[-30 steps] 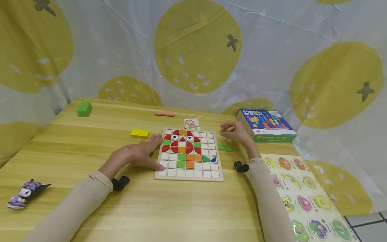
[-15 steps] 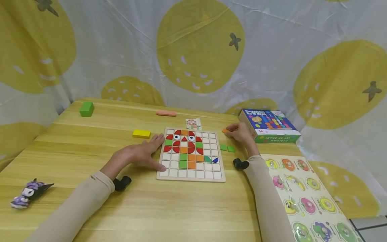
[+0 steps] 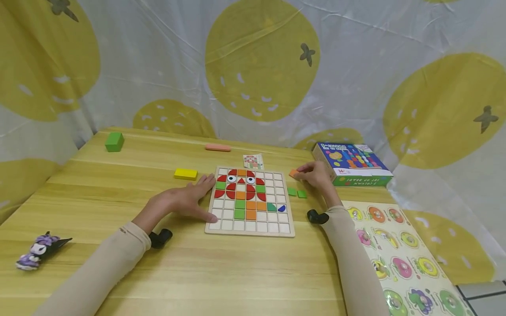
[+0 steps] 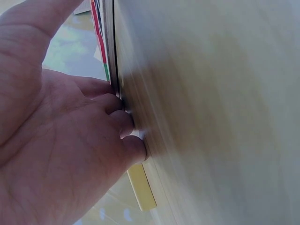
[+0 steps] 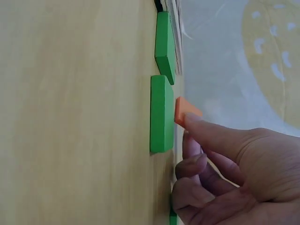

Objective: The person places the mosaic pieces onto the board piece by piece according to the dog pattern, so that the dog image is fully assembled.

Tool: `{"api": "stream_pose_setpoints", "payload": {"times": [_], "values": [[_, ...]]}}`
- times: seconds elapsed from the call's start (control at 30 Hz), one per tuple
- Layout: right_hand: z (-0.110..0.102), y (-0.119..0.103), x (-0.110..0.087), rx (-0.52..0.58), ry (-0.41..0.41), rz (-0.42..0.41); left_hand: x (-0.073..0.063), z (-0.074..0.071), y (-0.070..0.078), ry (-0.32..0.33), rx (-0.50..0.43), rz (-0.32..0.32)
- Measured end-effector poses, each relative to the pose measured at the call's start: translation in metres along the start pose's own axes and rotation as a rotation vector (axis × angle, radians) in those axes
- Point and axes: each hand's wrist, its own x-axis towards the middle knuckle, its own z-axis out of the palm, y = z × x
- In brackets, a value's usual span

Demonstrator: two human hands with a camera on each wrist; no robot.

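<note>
A wooden grid board [image 3: 233,232] carries red, orange, green and blue flat pieces in its squares, with two eye pieces near the top. My left hand [image 3: 186,199] rests along the board's left edge, thumb on the lower left corner and fingers spread by the upper left. Beyond the board's right edge, my right hand [image 3: 315,174] pinches an orange tile [image 5: 185,111] between thumb and fingers. In the right wrist view two green tiles [image 5: 161,115] lie just beside that hand; the head view shows them right of the board.
A picture card [image 3: 253,161] lies behind the board. Left of it are a yellow block [image 3: 186,174], a pink stick [image 3: 218,148] and a green block [image 3: 114,142]. A toy figure [image 3: 39,251] lies front left. On the right are a blue box [image 3: 352,160] and a fruit puzzle board [image 3: 395,245].
The orange tile has turned in my right fingers, so more of its flat face shows now. My left hand has stayed at the board's edge. The head view has shifted slightly.
</note>
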Motion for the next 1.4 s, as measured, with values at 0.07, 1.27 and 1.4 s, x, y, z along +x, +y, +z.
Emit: {"api": "stream_pose_setpoints", "payload": {"times": [0.07,1.27,1.4], "values": [[-0.002,0.000,-0.002,0.006,0.010,-0.003,0.001,0.001,0.000,0.000,0.004,-0.004],[0.037,-0.074,-0.076,0.066,-0.488,-0.192,0.001,-0.002,0.000,-0.008,0.027,0.004],[0.038,-0.075,-0.079,0.049,-0.511,-0.241,0.001,-0.002,0.000,-0.006,0.027,0.009]]}}
